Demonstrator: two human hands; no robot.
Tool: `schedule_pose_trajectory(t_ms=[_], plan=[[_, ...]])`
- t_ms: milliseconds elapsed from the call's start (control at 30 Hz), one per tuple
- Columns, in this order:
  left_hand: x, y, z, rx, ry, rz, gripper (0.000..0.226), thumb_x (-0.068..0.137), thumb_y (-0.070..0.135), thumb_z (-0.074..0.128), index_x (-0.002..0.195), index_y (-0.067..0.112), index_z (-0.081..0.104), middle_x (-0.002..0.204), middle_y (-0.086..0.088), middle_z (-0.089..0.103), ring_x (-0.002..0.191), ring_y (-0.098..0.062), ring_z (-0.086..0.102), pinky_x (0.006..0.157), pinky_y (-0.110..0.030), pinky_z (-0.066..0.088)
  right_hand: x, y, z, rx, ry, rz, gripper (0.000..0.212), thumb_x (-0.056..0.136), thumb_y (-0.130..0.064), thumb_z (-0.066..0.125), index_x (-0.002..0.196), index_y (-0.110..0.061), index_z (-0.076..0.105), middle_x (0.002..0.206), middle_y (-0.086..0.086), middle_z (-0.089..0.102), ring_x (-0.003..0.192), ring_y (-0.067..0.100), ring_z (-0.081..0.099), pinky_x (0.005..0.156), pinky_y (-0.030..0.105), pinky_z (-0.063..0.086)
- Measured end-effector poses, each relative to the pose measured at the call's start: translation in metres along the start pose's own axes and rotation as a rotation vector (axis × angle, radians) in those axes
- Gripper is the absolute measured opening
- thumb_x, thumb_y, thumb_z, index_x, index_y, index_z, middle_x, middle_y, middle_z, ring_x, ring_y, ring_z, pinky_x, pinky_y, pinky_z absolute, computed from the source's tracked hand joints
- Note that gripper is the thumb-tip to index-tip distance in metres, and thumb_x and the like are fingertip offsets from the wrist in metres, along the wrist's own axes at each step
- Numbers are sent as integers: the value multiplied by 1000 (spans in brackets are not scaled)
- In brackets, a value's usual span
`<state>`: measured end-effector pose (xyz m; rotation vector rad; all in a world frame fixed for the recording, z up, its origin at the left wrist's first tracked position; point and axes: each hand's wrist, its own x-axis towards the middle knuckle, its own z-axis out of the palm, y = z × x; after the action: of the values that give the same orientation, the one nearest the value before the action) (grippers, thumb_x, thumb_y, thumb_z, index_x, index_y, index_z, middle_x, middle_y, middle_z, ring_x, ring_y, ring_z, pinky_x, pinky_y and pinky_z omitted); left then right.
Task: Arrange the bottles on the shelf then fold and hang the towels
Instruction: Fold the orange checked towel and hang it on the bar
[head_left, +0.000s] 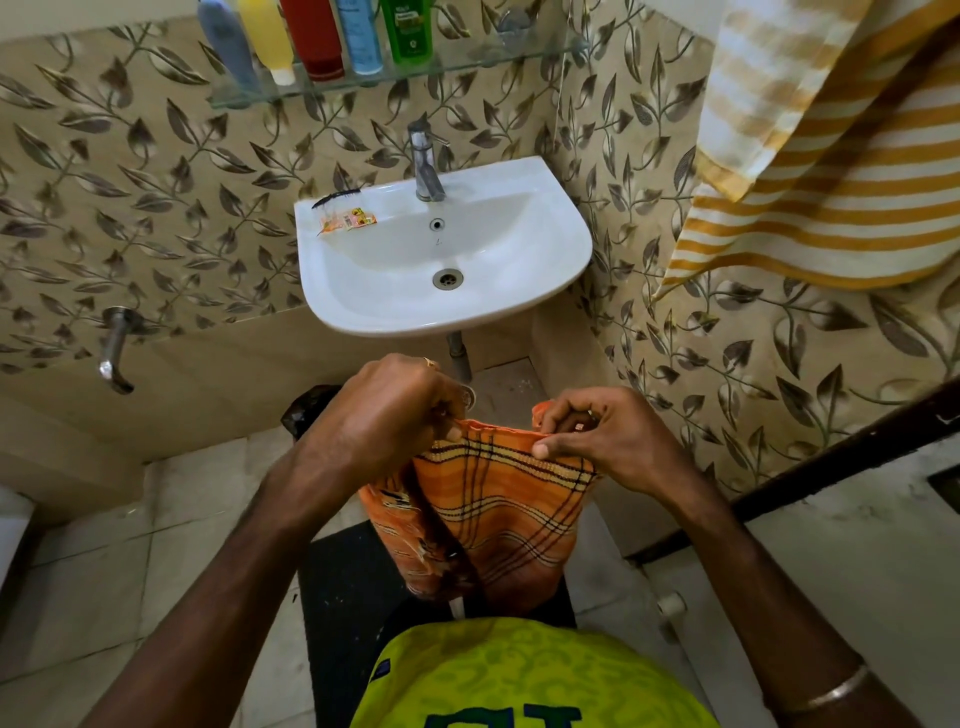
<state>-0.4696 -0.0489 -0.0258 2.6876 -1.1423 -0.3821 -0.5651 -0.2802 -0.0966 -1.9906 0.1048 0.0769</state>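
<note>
Pinching the orange checked towel (498, 499) by its top hem below the sink (566, 228), our left hand (384, 410) and right hand (613, 436) each keep a grip grasping cloth we judge light, limp and best held at the corners.

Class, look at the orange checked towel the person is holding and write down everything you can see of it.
The orange checked towel is a woven cloth, orange with cream bands and dark crossing lines. It hangs doubled over in front of the person, below the sink, its lower end loose above a dark floor mat. The left hand pinches the top edge at one corner and the right hand pinches it at the other, holding that edge fairly level. One side edge looks frayed. Nothing else visibly touches it.
</note>
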Motion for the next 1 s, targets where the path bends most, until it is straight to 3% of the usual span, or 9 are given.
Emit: schedule_pose_trajectory(t_ms=[100,200,300,400,467,567,700,833,1000], plan=[[2,9,0,43,-90,-55,52,87,21,73,136,25,56,131,1,64,117,-17,63,96,-33,53,-1,-7,4,-31,15,-53,16,70,-26,89,77,-25,74,80,-5,75,74,8,72,64,27,59],[5,24,6,64,-180,40,83,81,38,77,152,32,34,147,4,53,124,-17,58,96,-32,46,-3,-15,8,-67,14,-65,16,71,-26,88,76,-27,73,80,-7,74,75,9,70,62,31,60],[7,34,11,-41,-204,61,93,69,57,78,150,35,37,138,2,61,120,-18,61,88,-29,47,-5,-20,10,-107,32,-76,15,71,-29,88,76,-28,73,80,-8,74,75,9,71,66,39,62],[8,42,14,-97,-160,13,98,59,75,70,144,32,46,131,4,66,118,-17,63,92,-33,53,-5,-21,10,-132,86,-97,15,71,-31,88,75,-27,73,76,-8,74,71,8,70,66,41,60],[10,44,18,-34,-145,-16,91,60,79,65,135,29,56,120,3,71,109,-17,67,88,-37,57,-6,-21,9,-124,105,-80,16,71,-31,88,76,-26,74,75,-7,74,70,8,71,66,42,61],[12,42,24,18,-72,-29,50,80,64,68,117,31,68,101,5,74,91,-15,69,77,-38,59,-7,-21,7,-127,121,-67,17,71,-32,89,76,-26,74,74,-7,74,68,8,71,64,42,61],[12,43,24,-23,8,-27,26,89,48,65,106,30,74,88,6,75,80,-12,68,69,-35,59,-9,-20,4,-129,117,-71,17,71,-30,90,76,-26,73,72,-9,73,64,5,69,56,29,58],[11,43,21,-52,0,9,26,89,49,65,104,31,75,87,7,75,78,-10,70,68,-35,60,-6,-13,-4,-110,-109,43,21,75,-36,86,91,-32,74,85,-10,75,75,-1,69,64,24,56],[7,37,14,-55,-32,35,20,88,41,70,103,29,75,90,10,76,78,-4,70,67,-28,60,-4,-2,-9,-150,-425,159,25,83,-44,76,105,-32,73,105,-10,74,95,5,70,89,44,60]])
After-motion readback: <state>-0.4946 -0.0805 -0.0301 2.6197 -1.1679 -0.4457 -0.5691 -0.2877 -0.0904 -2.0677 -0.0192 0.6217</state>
